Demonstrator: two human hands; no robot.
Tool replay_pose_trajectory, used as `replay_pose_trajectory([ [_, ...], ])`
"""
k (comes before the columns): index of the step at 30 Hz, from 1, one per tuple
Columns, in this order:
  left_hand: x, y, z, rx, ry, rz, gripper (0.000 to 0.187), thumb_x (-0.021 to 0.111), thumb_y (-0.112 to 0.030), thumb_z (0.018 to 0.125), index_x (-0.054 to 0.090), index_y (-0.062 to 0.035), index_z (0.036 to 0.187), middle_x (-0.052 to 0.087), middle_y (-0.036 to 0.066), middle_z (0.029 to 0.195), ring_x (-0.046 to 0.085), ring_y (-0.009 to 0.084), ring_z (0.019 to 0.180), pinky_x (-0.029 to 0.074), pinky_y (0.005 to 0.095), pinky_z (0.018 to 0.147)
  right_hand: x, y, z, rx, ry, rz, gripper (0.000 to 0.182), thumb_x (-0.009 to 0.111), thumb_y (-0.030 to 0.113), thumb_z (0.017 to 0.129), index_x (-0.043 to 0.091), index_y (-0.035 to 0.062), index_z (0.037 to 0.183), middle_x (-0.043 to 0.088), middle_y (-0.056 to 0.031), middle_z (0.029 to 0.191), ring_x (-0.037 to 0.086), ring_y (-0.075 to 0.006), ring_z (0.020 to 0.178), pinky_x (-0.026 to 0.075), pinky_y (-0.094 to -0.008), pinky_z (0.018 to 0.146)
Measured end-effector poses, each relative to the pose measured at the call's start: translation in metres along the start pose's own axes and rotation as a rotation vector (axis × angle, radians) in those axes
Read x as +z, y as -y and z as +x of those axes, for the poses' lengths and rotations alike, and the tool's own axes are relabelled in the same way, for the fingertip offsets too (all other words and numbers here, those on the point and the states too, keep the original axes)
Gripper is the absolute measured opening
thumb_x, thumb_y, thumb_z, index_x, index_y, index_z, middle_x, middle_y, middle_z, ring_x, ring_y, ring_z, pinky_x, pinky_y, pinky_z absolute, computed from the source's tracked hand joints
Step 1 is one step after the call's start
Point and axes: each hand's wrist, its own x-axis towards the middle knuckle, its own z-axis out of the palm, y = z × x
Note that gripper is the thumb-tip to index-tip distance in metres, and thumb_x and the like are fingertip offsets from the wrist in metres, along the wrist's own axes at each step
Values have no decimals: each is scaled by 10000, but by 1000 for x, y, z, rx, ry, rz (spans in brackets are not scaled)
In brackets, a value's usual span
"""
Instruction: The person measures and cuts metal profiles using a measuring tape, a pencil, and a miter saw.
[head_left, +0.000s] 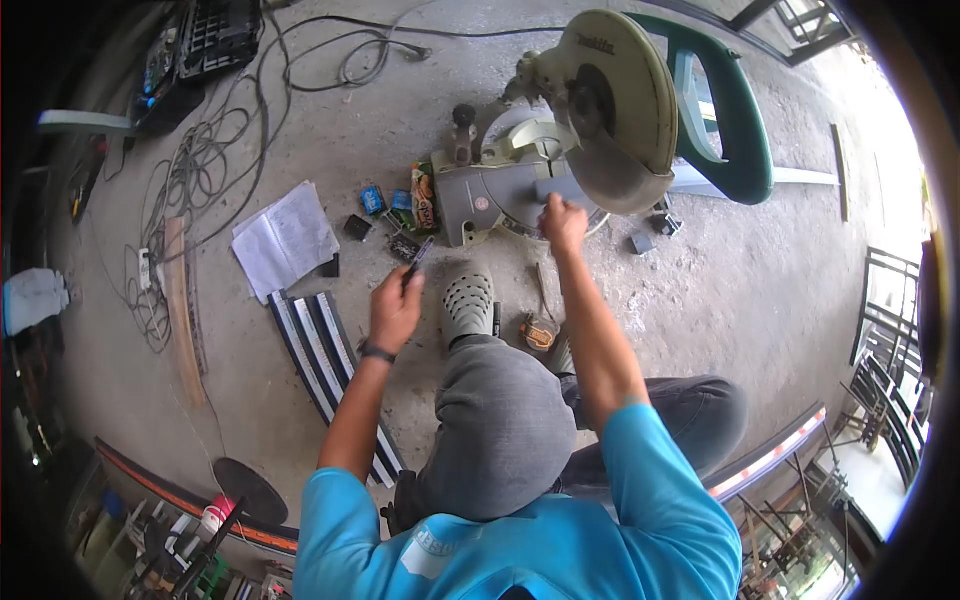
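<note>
My left hand (396, 308) is closed around a dark pen (419, 258), which points up and away from me. My right hand (564, 222) is at the front of the miter saw (612, 110), fingers curled against the near end of a grey profile (556, 187). That piece lies on the saw's table (505, 190), and the blade guard hides part of it. A pale length of profile (790, 177) shows beyond the saw on the right. The saw's head is raised, its green handle (745, 140) at the right.
Left of the saw lie small packets (373, 200), an open notebook (287, 240) and several dark-edged strips (320, 350). A tape measure (538, 332) rests by my shoe (468, 300). Tangled cables (205, 160), a wooden strip (180, 300) and a toolbox (215, 40) are further left.
</note>
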Motion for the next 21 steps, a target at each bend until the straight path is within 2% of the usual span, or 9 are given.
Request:
replay_pose_trajectory([
  [1, 10, -11, 18, 106, 24, 11, 277, 685, -254, 1005, 679, -9, 1134, 695, 120, 845, 653, 187, 744, 512, 339, 700, 20, -17, -12, 13, 5, -150, 556, 557, 465, 914, 745, -37, 766, 685, -184, 604, 726, -323, 625, 582, -434, 704],
  [4, 38, -44, 79, 319, 57, 157, 355, 727, -283, 952, 680, -48, 1215, 736, 204, 1055, 719, 372, 952, 568, 418, 808, 51, 25, -107, -51, 316, -264, 470, 597, 424, 946, 771, -10, 898, 725, -274, 823, 736, -429, 796, 571, -493, 804],
  [5, 45, -49, 92, 294, 133, 249, 395, 735, -306, 938, 679, -66, 1247, 733, 214, 1118, 705, 411, 1029, 576, 445, 851, 81, -18, -114, -349, 330, -271, 434, 603, 396, 960, 762, -8, 950, 718, -294, 880, 715, -465, 870, 563, -497, 826],
  [7, 45, -57, 104, 304, 291, 457, 369, 749, -359, 903, 685, -75, 1130, 734, 185, 1058, 707, 386, 997, 567, 478, 833, 70, -13, -148, -363, 691, -256, 465, 622, 435, 956, 746, -12, 986, 718, -278, 896, 699, -472, 912, 554, -505, 836],
  [10, 24, -6, 113, 397, 391, 635, 318, 760, -352, 877, 643, -63, 941, 719, 157, 971, 698, 385, 932, 544, 510, 773, -1, -20, -178, -354, 654, -450, 391, 697, 397, 915, 701, 12, 981, 717, -238, 943, 690, -443, 930, 546, -516, 838],
  [12, -15, 3, 111, 288, 358, 718, 311, 778, -346, 864, 670, -66, 947, 723, 163, 966, 699, 389, 939, 544, 514, 786, -56, -62, -177, -557, 504, -636, 330, 752, 321, 872, 646, 55, 1036, 687, -183, 1069, 653, -402, 1042, 542, -493, 869],
  [15, -85, 13, 106, 64, 267, 851, 303, 798, -325, 849, 709, -74, 994, 741, 179, 1010, 706, 386, 991, 557, 504, 836, -102, -149, -167, -703, 421, -1139, 516, 681, 329, 925, 519, 143, 1378, 574, -117, 1253, 585, -353, 1111, 538, -510, 889],
  [18, -154, 64, 103, -160, 241, 1024, 388, 804, -320, 839, 714, -116, 1156, 751, 191, 1053, 711, 415, 1022, 570, 495, 882, -86, -190, -159, -712, 392, -1189, 472, 537, 366, 1021, 457, 180, 1447, 546, -109, 1246, 574, -327, 1139, 541, -518, 879],
  [21, -181, 70, 73, -296, 16, 1052, 438, 804, -315, 847, 665, -98, 1200, 750, 214, 1054, 716, 425, 1018, 573, 498, 879, -66, -200, -150, -621, 418, -1248, 562, 612, 375, 992, 409, 143, 1462, 568, -131, 1248, 597, -367, 1123, 549, -522, 888],
])
